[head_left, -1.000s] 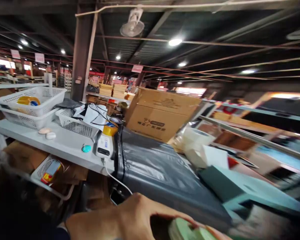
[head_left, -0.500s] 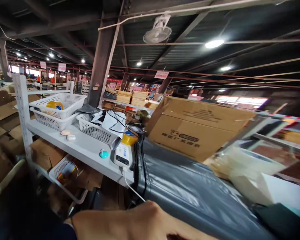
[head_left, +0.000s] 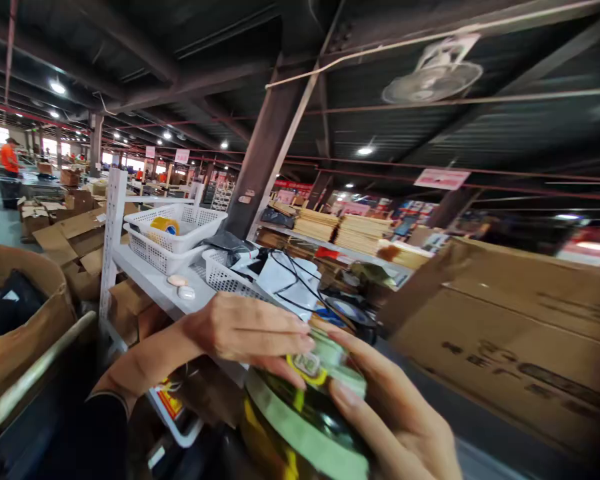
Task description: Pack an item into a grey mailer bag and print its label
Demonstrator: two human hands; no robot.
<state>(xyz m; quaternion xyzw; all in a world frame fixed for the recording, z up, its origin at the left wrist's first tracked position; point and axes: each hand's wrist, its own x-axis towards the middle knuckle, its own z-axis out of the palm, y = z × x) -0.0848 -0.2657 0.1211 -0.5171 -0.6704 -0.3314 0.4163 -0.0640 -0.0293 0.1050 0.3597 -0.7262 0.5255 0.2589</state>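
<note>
Both my hands hold a shiny green and yellow packaged item raised in front of me at the bottom centre. My left hand grips its upper edge from the left, fingers curled over the top. My right hand supports it from the right and below, thumb pressed on its face near a small yellow-ringed label. The package is blurred and its lower part runs out of view.
A white shelf behind my hands carries white mesh baskets with tape rolls, cables and papers. Large cardboard boxes stand at right. A cardboard bin sits at left. A person in orange stands far off.
The view swung left and upward. My hands rose from the bottom edge and now hold the green and yellow package up in front of the shelf.
</note>
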